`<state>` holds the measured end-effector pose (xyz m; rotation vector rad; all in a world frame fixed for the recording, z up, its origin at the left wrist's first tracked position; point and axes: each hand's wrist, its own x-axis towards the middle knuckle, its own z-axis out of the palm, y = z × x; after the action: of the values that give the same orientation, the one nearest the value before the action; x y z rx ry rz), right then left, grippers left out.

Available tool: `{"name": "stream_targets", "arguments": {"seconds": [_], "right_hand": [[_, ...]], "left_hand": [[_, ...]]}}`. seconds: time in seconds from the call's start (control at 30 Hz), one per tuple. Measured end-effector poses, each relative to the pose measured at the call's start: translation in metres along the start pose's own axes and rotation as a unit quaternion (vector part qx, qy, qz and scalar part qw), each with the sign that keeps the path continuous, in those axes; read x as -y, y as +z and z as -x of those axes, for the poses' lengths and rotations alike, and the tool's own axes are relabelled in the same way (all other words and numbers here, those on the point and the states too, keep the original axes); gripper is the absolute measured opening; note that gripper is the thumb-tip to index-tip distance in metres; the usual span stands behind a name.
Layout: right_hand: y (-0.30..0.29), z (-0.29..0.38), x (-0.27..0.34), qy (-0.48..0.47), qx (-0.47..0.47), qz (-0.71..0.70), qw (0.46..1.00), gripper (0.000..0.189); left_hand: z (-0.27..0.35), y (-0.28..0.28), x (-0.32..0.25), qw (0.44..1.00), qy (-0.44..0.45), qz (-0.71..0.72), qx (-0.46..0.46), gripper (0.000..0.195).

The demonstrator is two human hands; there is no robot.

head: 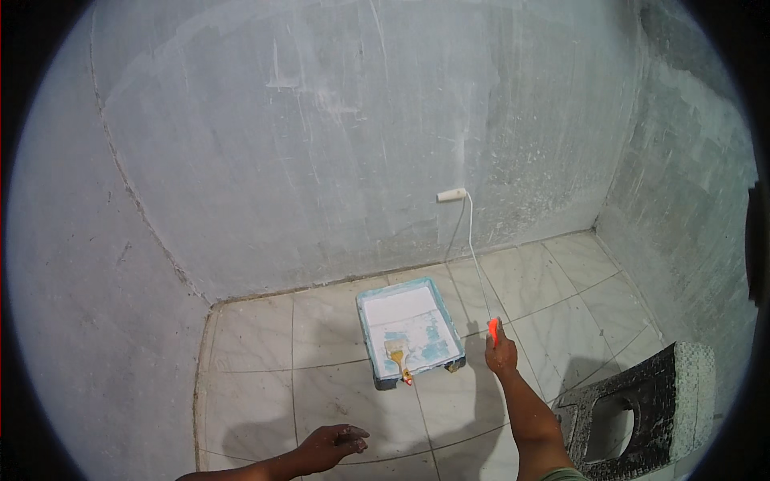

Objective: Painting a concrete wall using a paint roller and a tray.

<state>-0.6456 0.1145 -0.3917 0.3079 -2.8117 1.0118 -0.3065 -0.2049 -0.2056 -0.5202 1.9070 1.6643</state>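
My right hand (501, 356) grips the orange handle (494, 332) of a mini paint roller with a long thin wire frame (471, 234). Its white roller sleeve (451, 195) is at the lower part of the grey wall (337, 144) and appears to touch it. Below and to the left, a paint tray (364, 327) coated in light blue holds white paint at its far end. A flat paintbrush (397, 359) lies on the near, sloped part, its handle over the rim. My left hand (337, 446) hangs empty, paint-specked, with fingers loosely bent, in front of the tray.
A black plastic stool (652, 391), spattered with paint, stands at the lower right. Tiled floor (252, 343) meets side walls at the left (90, 270) and right (686, 240). A dark object (757, 240) shows at the far right rim.
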Motion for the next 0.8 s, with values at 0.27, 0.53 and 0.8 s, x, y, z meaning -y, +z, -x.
{"name": "stream_targets", "arguments": {"seconds": [0.27, 0.53, 0.8], "right_hand": [[0.037, 0.038, -0.041, 0.012, 0.052, 0.026, 0.998, 0.059], [0.026, 0.018, 0.013, -0.003, -0.006, -0.021, 1.000, 0.060], [0.040, 0.047, -0.018, 0.033, 0.095, 0.032, 0.994, 0.062]], "left_hand": [[-0.006, 0.009, -0.004, 0.998, 0.012, -0.055, 0.003, 0.036], [-0.016, 0.007, 0.005, 0.996, 0.018, -0.089, -0.006, 0.035], [-0.007, 0.010, 0.000, 0.999, 0.021, -0.038, 0.007, 0.033]]}}
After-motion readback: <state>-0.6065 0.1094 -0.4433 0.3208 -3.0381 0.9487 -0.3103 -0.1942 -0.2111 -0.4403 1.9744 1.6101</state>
